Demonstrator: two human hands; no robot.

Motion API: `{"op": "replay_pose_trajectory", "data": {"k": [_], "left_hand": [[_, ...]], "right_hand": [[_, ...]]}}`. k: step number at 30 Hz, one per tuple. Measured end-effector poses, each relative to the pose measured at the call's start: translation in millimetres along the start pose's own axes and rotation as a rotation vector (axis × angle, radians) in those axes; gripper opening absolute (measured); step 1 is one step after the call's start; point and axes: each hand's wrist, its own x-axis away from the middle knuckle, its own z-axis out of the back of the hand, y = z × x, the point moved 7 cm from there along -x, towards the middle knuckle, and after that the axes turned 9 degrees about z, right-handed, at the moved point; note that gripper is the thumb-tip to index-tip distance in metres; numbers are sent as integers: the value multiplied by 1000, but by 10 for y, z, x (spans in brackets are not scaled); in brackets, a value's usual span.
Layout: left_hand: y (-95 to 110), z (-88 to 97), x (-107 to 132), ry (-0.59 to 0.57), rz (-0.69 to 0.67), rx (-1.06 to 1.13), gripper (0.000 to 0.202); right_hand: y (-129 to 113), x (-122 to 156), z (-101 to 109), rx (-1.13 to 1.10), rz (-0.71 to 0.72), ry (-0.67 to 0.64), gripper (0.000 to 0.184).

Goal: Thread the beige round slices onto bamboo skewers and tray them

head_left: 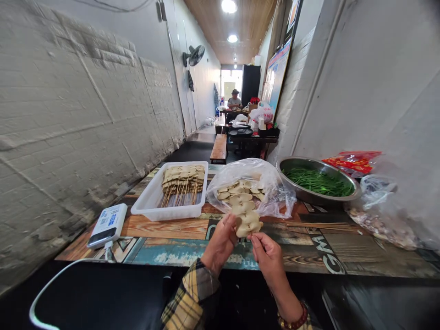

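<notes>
Head, left hand (pixel 222 243), right hand (pixel 268 256) raised, pinching skewer (pixel 246 216)

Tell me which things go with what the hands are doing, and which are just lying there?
In use: left hand and right hand on the skewer of pale slices; bag of slices; loose sticks; white tray of filled skewers.
Lying about: power bank; metal bowl of greens; red packet.
</notes>
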Motion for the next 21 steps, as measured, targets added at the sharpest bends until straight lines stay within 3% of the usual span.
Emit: {"op": "replay_pose_trajectory", "data": {"k": [6,14,21], "left_hand": [[-86,-50,93,53,-46,-38,39],[-198,-13,68,185,-43,-86,32],[-197,5,56,252,-67,-92,33]], "right_hand": [[-65,-83,-53,68,92,25,34],[87,-50,-16,58,65,37,31],[8,-56,-25,88,77,2,30]]}}
